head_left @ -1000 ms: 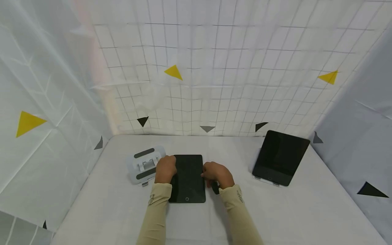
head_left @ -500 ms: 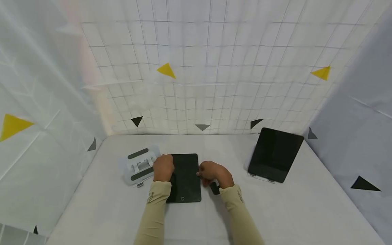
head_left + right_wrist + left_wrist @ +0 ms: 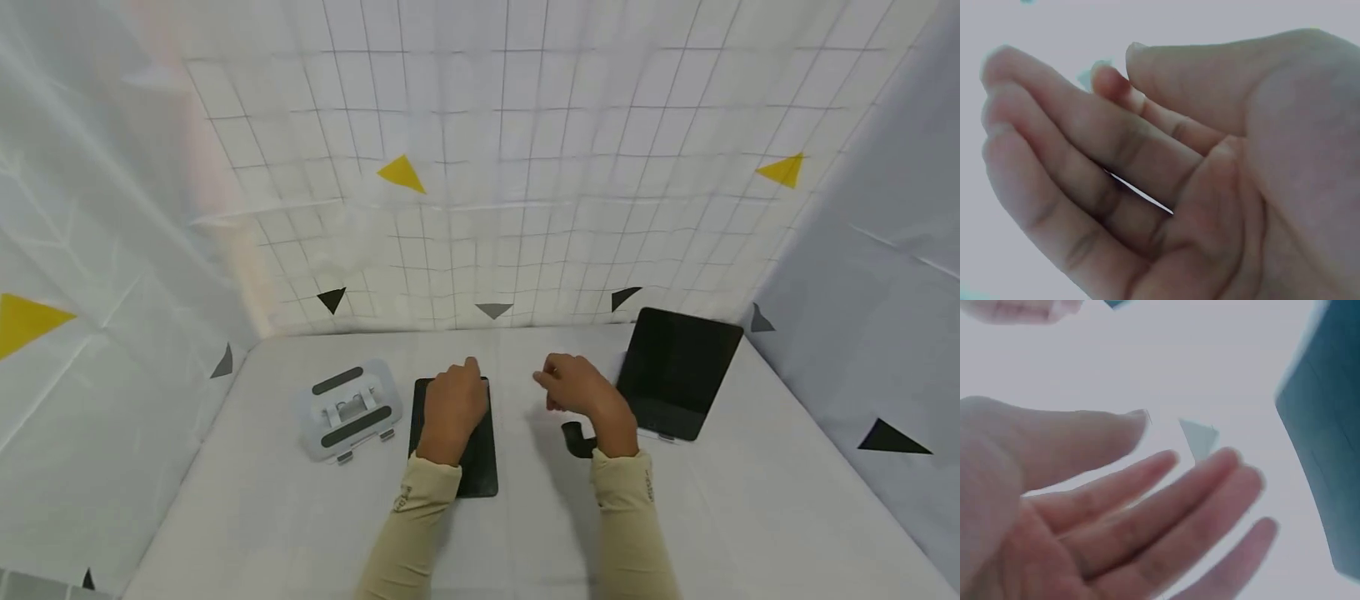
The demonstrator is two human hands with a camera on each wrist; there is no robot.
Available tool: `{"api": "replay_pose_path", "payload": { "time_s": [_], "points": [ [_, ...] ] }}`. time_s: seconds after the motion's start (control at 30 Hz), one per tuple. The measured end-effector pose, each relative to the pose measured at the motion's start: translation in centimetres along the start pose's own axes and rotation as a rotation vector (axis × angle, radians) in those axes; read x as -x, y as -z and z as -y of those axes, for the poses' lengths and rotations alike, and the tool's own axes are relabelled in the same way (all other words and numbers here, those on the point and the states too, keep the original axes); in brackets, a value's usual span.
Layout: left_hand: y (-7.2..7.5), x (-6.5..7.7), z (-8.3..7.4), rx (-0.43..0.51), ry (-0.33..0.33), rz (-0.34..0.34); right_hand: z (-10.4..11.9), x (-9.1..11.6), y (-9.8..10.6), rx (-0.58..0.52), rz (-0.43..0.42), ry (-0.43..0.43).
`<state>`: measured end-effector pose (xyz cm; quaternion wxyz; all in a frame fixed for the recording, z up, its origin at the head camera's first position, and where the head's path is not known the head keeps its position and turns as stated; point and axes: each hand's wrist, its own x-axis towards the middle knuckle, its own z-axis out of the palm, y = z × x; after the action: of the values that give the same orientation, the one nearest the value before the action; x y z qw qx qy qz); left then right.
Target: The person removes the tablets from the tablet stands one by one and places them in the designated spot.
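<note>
A black tablet [image 3: 480, 454] lies flat on the white table, its round button end towards me. Above it hovers my left hand [image 3: 453, 408], which covers much of its screen. In the left wrist view, the fingers of that hand [image 3: 1135, 519] are loosely extended and nothing is between them and the thumb. To the right of the tablet, apart from it, my right hand [image 3: 581, 387] hangs in the air. The right wrist view shows its palm [image 3: 1147, 169] holding nothing, fingers relaxed. A black curved piece [image 3: 577, 440] sits beside the right wrist.
Left of the tablet lies a folded white tablet stand [image 3: 351, 411] with dark grey pads. At the right, a second black tablet [image 3: 678, 371] leans upright on a stand. A white gridded sheet [image 3: 495, 208] hangs behind the table [image 3: 255, 500].
Both hands have left the flat tablet's side edges. The left hand has moved rightwards over the tablet, and the right hand has moved away to the right and up. The view has shifted slightly.
</note>
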<state>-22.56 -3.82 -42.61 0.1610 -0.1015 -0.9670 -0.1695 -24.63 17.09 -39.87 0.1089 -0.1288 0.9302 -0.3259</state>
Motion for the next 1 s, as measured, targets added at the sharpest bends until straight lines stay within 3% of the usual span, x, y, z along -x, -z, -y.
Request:
{"api": "replay_pose_path", "payload": {
  "time_s": [0.13, 0.23, 0.47, 0.73, 1.0],
  "points": [
    [-0.8, 0.0, -3.0, 0.026, -0.119, -0.064, -1.9, 2.9, 3.6, 0.007, -0.182, -0.069],
    [-1.4, -0.1, -4.6, 0.054, -0.165, -0.088, -3.4, 5.2, 5.6, 0.016, -0.333, -0.134],
    [-2.9, 0.0, -7.8, 0.114, -0.175, 0.026, -7.0, 9.3, 7.8, 0.011, -0.579, -0.315],
    [-4.8, -0.1, -10.0, 0.191, -0.223, 0.052, -9.2, 10.4, 8.1, -0.045, -0.67, -0.502],
    [-6.9, -0.4, -12.2, 0.218, -0.23, 0.071, -10.4, 10.8, 8.3, -0.067, -0.637, -0.591]
  ]
}}
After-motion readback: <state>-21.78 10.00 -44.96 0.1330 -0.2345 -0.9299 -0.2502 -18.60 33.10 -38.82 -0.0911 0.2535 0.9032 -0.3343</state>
